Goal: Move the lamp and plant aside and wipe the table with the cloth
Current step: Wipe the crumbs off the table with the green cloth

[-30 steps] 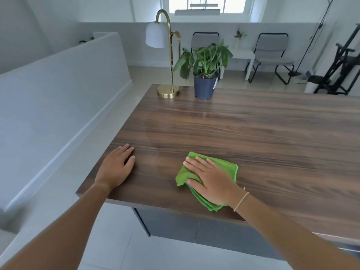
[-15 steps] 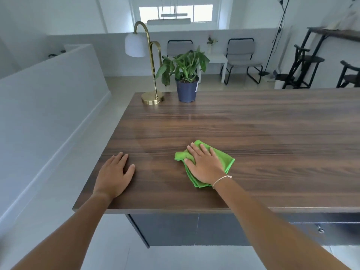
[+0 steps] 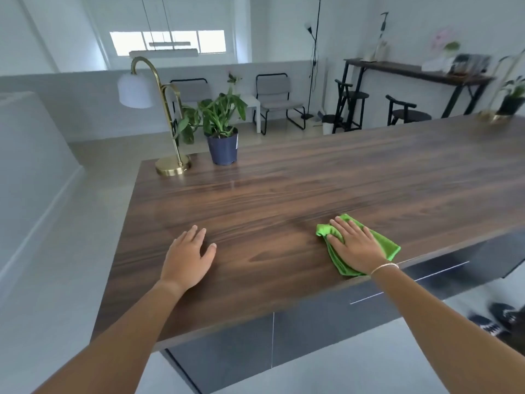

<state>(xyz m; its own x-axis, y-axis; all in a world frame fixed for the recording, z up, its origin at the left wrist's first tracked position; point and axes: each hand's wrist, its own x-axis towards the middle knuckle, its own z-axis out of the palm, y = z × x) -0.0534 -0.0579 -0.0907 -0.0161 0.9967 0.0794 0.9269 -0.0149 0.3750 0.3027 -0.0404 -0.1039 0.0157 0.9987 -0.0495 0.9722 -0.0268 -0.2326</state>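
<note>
Here, right hand (image 3: 355,248) flat on cloth (image 3: 389,245) near table (image 3: 312,180) edge

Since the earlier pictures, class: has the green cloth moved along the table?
Yes. The green cloth, under the right hand, has slid rightward along the table's near edge, farther from the resting left hand.

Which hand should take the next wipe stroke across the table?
Right. The right hand lies flat on the cloth near the front edge. The left hand rests bare on the table, apart from the cloth, better suited to bracing.
</note>
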